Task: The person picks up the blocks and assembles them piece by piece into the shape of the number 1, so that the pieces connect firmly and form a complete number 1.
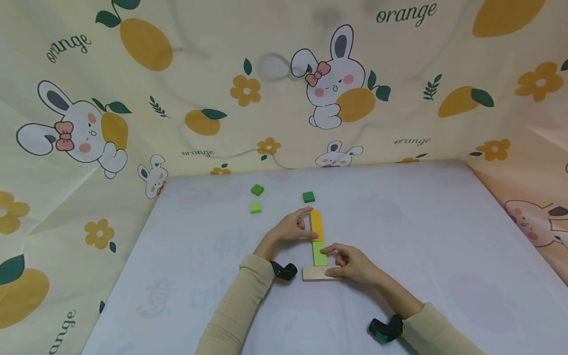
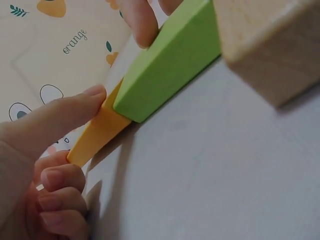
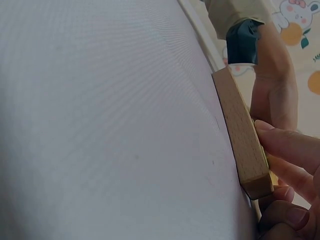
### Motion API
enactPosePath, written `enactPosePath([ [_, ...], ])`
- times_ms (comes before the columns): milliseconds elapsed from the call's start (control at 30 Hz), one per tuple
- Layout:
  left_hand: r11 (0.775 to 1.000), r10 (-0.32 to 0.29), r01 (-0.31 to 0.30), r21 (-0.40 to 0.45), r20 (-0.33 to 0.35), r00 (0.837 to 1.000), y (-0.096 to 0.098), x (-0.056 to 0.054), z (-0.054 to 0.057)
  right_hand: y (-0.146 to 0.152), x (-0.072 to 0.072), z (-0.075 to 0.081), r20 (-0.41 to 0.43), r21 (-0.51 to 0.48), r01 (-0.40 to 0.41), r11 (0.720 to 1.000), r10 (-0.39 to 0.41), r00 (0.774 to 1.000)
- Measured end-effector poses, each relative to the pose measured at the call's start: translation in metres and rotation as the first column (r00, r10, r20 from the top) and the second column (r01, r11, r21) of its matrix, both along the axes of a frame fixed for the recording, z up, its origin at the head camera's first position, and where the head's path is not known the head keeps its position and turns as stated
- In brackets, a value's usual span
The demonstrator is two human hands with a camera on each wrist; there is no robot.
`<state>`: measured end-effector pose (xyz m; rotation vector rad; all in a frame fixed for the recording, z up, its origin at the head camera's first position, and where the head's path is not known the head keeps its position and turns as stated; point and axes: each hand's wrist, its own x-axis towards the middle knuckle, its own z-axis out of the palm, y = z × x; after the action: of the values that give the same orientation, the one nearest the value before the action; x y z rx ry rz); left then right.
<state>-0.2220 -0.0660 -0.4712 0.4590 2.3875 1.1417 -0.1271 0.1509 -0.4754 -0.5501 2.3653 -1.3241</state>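
A yellow block [image 1: 316,225] lies lengthwise on the white surface, and my left hand [image 1: 290,227] pinches it with the index finger at its far end and the thumb by its near end. Against that near end sits a light green block [image 1: 319,253]. Across the bottom of the line lies a plain wooden block [image 1: 315,273], also seen in the right wrist view as a long wooden bar [image 3: 240,132]. My right hand [image 1: 355,264] rests its index fingertip on the light green block and its thumb on the wooden block; its other fingers are bent.
Beyond the left hand lie a green block [image 1: 257,190] and a lime block [image 1: 255,207]. A dark green block [image 1: 308,197] is just past the yellow one. A rabbit-and-orange printed cloth [image 1: 266,98] hangs behind the white table surface [image 1: 399,222].
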Motion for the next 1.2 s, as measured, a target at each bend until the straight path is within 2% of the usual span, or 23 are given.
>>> enactPosePath([
  [167,1.000,0.000,0.000,-0.009,-0.011,1.000,0.0007,-0.0003,-0.0020,-0.0005,0.0006,0.0008,-0.009,0.000,-0.006,1.000,0.006,1.000],
  [700,0.998,-0.011,0.009,-0.060,-0.027,1.000,0.0014,0.0027,0.0023,-0.0020,0.0006,0.0009,-0.021,0.016,-0.001,1.000,0.001,1.000],
  [1200,0.999,-0.007,0.006,-0.042,-0.029,1.000,0.0012,0.0053,0.0033,-0.0007,0.0002,0.0002,-0.019,0.005,-0.003,1.000,0.003,1.000],
])
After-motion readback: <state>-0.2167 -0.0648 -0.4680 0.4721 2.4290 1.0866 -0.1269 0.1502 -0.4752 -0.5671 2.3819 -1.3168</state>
